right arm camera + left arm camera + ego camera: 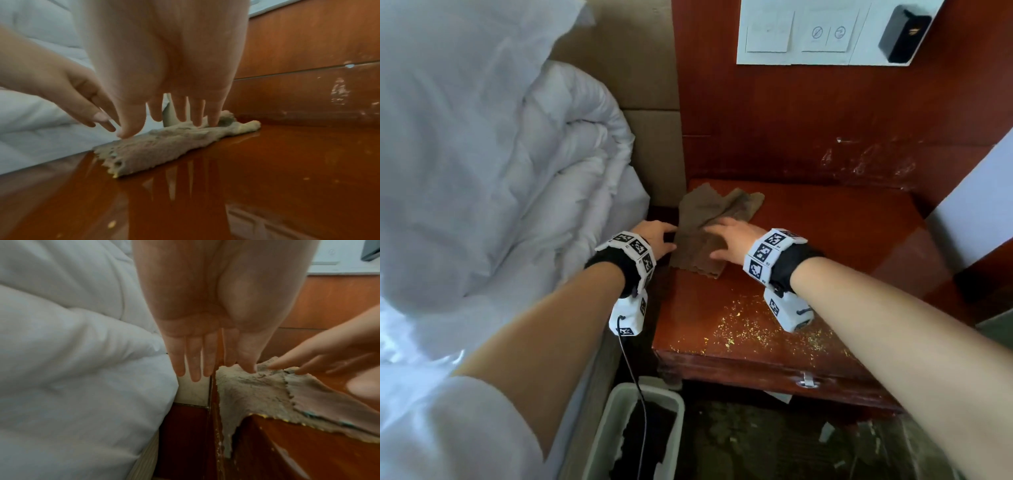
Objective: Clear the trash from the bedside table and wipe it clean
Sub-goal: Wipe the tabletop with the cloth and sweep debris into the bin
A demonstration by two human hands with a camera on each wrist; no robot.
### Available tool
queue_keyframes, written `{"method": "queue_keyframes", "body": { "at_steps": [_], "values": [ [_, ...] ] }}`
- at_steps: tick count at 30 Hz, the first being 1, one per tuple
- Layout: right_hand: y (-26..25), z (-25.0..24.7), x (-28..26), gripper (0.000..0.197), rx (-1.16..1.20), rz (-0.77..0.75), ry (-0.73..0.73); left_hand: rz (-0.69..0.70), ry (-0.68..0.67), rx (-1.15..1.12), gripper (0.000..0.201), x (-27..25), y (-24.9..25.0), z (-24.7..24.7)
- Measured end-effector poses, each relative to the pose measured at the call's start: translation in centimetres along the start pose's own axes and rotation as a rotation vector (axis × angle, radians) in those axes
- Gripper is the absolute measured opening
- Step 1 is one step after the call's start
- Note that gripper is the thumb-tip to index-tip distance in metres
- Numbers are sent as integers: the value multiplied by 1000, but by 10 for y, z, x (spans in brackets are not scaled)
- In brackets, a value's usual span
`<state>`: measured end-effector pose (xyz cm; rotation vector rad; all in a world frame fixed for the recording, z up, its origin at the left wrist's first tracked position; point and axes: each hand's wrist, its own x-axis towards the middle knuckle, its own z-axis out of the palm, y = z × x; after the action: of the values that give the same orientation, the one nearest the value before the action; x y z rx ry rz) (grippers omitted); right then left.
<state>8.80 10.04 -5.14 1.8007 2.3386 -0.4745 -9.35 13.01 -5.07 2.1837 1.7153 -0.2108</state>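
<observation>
The cloth (709,229) lies lengthwise away from her; the flat right hand (729,238) presses it, and the open left hand (659,238) touches its edge.

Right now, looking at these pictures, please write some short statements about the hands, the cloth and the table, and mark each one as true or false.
1. The cloth lies on the table. True.
2. The right hand rests on the cloth with straight fingers. True.
3. The left hand holds a bottle. False: it holds nothing; it is open at the cloth's left edge.
4. Yellow crumbs lie on the near part of the table. True.
5. The bin stands on the table. False: it stands on the floor, below the table's near left corner.
6. The cloth covers the whole table. False: it covers only the far left part.
</observation>
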Motion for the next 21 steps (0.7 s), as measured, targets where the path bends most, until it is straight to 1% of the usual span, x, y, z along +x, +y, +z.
{"method": "queue_keyframes", "body": {
  "at_steps": [3,6,9,13,21],
  "values": [
    [-14,16,15,73,-61,11,-166,-38,7,-46,52,-10,-11,4],
    [-9,24,18,74,-112,14,-228,-62,6,-71,52,-18,-16,5],
    [1,22,10,76,-122,14,-240,-62,7,-64,52,-21,-14,6],
    [23,22,-6,76,-100,46,-251,-16,-12,-85,55,-22,5,7],
    [112,22,-57,74,-27,222,-220,65,-51,-53,63,-8,56,15]
  ]
}}
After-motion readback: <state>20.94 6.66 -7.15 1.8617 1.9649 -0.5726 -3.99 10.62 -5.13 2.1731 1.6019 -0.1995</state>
